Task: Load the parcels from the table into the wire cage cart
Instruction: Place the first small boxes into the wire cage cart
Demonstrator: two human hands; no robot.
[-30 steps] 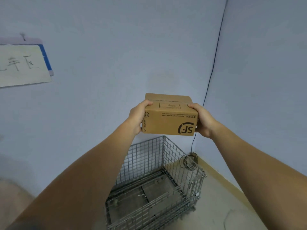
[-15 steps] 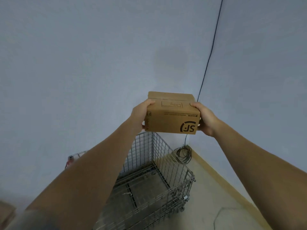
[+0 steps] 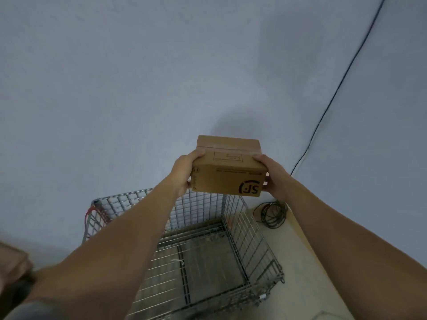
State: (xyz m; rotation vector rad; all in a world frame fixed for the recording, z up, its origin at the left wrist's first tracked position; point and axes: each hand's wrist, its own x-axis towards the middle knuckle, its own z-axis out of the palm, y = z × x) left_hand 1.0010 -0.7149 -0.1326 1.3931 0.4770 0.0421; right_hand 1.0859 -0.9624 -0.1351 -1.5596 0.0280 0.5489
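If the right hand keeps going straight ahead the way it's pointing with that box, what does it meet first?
Likely the wall behind the cardboard box. The right hand points forward above the wire cage cart, whose back rim sits lower in the picture. Nothing else shows in that line, though depth is unclear.

Two bare forearms, no gloves

The left hand [image 3: 184, 174] and right hand [image 3: 275, 179] wear no rings or wristbands; well back from the fingers [image 3: 260, 157], a grey sleeve [image 3: 30, 310] edge shows on the left arm.
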